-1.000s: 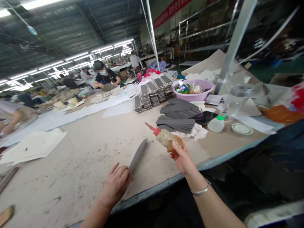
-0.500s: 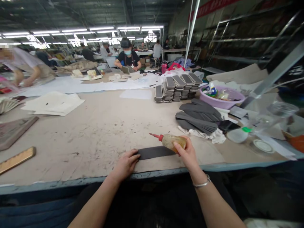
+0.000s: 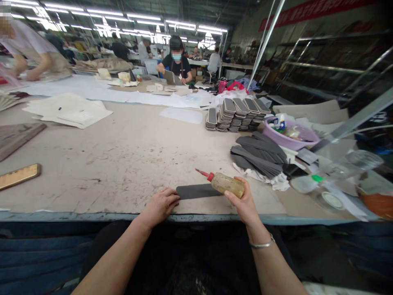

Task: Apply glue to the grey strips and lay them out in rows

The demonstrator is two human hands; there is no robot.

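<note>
A dark grey strip of leather-like material (image 3: pixel 196 191) lies flat on the table near its front edge. My left hand (image 3: pixel 161 205) rests at the strip's left end, its fingers curled close together and holding that end. In my right hand (image 3: pixel 245 205) is a squeeze bottle (image 3: pixel 229 185) with a red pointed nozzle and yellowish contents, closed between fingers and thumb. The bottle is tilted on its side above the strip's right end, which it partly hides. Its nozzle points left and slightly away from me, apart from the strip.
Several dark grey strips (image 3: pixel 260 155) lie on a white cloth at the right. Behind them are stacks of grey rounded pieces (image 3: pixel 230 114) and a purple basin (image 3: pixel 288 141). A phone (image 3: pixel 20 176) and white sheets (image 3: pixel 69 110) lie left. A co-worker (image 3: pixel 175 61) works across the table.
The view has shifted slightly, so the scene sits differently in the picture. My right hand still has the bottle over the strip, and my left hand stays at the strip's left end.
</note>
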